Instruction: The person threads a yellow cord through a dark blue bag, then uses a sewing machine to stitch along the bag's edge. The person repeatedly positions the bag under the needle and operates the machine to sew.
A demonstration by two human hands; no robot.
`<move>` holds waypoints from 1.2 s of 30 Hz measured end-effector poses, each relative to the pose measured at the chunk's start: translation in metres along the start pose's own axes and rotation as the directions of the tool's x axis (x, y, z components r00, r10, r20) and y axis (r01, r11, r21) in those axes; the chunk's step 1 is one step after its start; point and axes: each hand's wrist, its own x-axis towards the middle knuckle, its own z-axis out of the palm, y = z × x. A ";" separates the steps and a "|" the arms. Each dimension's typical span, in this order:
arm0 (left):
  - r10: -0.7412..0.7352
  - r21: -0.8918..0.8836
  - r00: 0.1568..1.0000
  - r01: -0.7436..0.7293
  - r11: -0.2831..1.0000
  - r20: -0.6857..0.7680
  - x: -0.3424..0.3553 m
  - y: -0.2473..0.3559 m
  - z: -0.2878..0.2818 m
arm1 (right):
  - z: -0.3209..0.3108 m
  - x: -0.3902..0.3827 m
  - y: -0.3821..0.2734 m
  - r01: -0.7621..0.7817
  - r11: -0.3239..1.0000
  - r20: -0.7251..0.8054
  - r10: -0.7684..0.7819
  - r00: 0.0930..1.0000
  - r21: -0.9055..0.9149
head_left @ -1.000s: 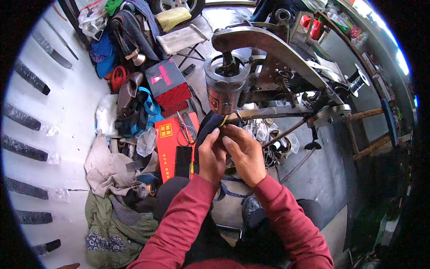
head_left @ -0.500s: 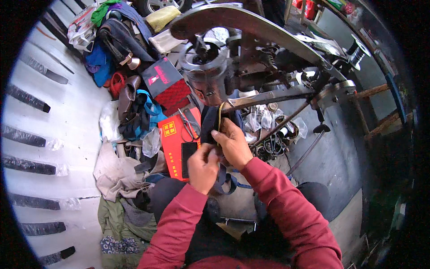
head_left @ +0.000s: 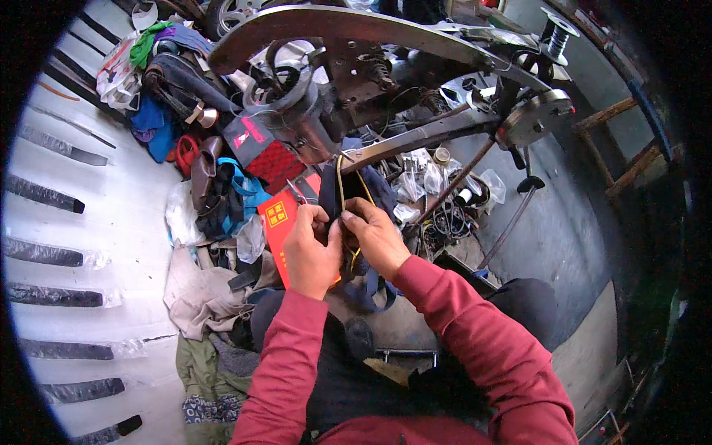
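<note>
A dark navy fabric piece with a yellow-trimmed edge (head_left: 331, 189), perhaps a bag, hangs at the end of the narrow arm of an old metal sewing machine (head_left: 356, 26). My left hand (head_left: 314, 258) pinches the fabric's near left part between thumb and bent fingers. Close beside it, my right hand (head_left: 374, 237) grips the yellow-trimmed edge, thumb on top. The two thumbs nearly meet. Below the hands dangles a dark blue strap (head_left: 371, 293). The machine's needle area lies just beyond the fabric, too small to make out.
A red box (head_left: 276, 222) with scissors (head_left: 298, 194) lies left of the hands. Bags and clothes, including a beige cloth (head_left: 196, 285), are piled further left. The machine's wheel (head_left: 538, 119) and thread spool (head_left: 558, 37) stand right. Plastic bags and cords (head_left: 449, 237) lie beneath.
My left hand has risen from below the fabric and now pinches it beside my right hand. The yellow-trimmed fabric is spread wider. The view has shifted, and the left hand hides the dark phone-like slab.
</note>
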 end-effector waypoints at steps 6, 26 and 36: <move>0.075 -0.022 0.997 -0.075 0.997 0.008 -0.001 -0.002 0.000 | -0.005 0.001 0.004 0.052 0.986 -0.020 -0.055 0.998 -0.157; 0.092 -0.124 0.995 -0.086 0.989 0.040 -0.001 -0.006 -0.005 | -0.009 -0.013 -0.002 0.118 0.993 -0.109 -0.117 0.987 0.000; 0.123 -0.160 0.987 -0.105 0.981 0.104 0.000 -0.009 -0.007 | -0.003 0.002 -0.002 0.096 0.995 -0.088 -0.092 0.992 0.039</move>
